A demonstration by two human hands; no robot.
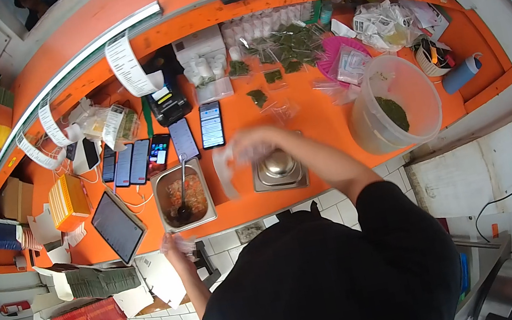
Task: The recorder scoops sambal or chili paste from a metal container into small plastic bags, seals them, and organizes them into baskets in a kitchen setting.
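My left hand (pixel 178 250), at the counter's front edge, grips some thin clear plastic, apparently small bags (pixel 183 242). Just beyond it stands a steel food pan (pixel 210 209) of chopped orange and pale food (pixel 195 191), with a ladle (pixel 183 180) resting in it. Motion blurs my right hand (pixel 253 144), which reaches over the far side of a steel pan with a domed lid (pixel 280 165). A blurred white strip (pixel 225 175), perhaps paper, curves down beside its fingers; whether they grip it is unclear. Small clear bags of green leafy food (pixel 257 98) lie farther back.
At right stands a tall translucent bucket (pixel 401 83) with green food (pixel 391 113) inside. Several phones (pixel 138 162) and a tablet (pixel 117 225) lie at left. Printed paper strips (pixel 128 64) hang from the shelf. A receipt printer (pixel 169 104) and a pink basket (pixel 332 51) stand behind.
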